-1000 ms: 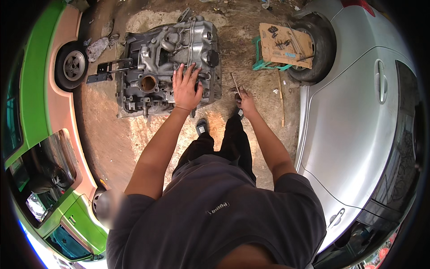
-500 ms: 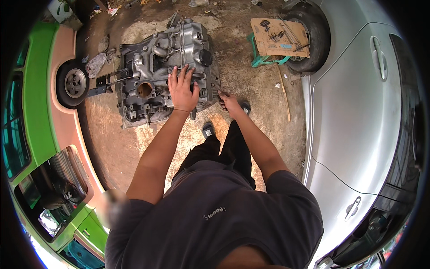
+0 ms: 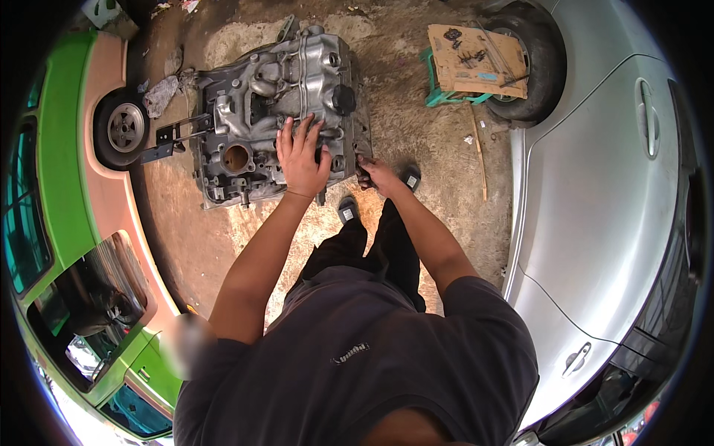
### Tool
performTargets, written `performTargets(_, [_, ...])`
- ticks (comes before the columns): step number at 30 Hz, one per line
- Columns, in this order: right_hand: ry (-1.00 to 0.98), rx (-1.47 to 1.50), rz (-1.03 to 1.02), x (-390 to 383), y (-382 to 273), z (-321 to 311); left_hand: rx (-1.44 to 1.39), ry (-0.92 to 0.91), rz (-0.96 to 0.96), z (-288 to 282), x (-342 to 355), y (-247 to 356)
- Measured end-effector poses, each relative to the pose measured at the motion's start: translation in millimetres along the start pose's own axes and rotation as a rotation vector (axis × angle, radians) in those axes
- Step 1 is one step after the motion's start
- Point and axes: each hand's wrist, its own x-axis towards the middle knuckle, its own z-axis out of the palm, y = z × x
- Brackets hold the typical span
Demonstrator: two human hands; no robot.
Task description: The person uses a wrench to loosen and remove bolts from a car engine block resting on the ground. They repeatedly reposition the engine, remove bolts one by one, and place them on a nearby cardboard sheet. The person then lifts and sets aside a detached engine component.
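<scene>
A grey metal engine [image 3: 260, 82] with a round port sits on the ground ahead of me. My left hand [image 3: 301, 163] rests on its near right part, fingers spread over the casting. At the engine's right side, my right hand [image 3: 375, 175] has its fingers curled on a thin tool, which is mostly hidden against the dark metal. A black metal bracket [image 3: 165, 141] with a bar projects from the engine's left side.
A green and peach vehicle [image 3: 67, 171] flanks me on the left, a silver car [image 3: 587, 208] on the right. At back right, cardboard [image 3: 465, 70] with small parts lies on a teal stool [image 3: 439, 97] beside a tyre [image 3: 543, 89]. A thin stick [image 3: 477, 156] lies on the concrete.
My right hand has moved left with the thin tool, from beside the engine onto its right edge. My left hand has shifted slightly left, still on the engine.
</scene>
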Motion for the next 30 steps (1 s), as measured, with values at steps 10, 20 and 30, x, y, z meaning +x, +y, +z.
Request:
performTargets(10, [-0.162,-0.306,-0.015,35.8,-14.7,-40.7,0.03,-0.018,-0.03,0.6,0.6,2.2])
performTargets(20, [-0.506,-1.879,-0.67,76.3,-172.0,-25.5,0.088,-0.069,-0.08,-2.2,2.4,6.5])
performTargets(30, [-0.505,-2.13,-1.046,27.3,-195.3,0.0,0.142,-0.068,-0.107,-4.8,2.8,6.8])
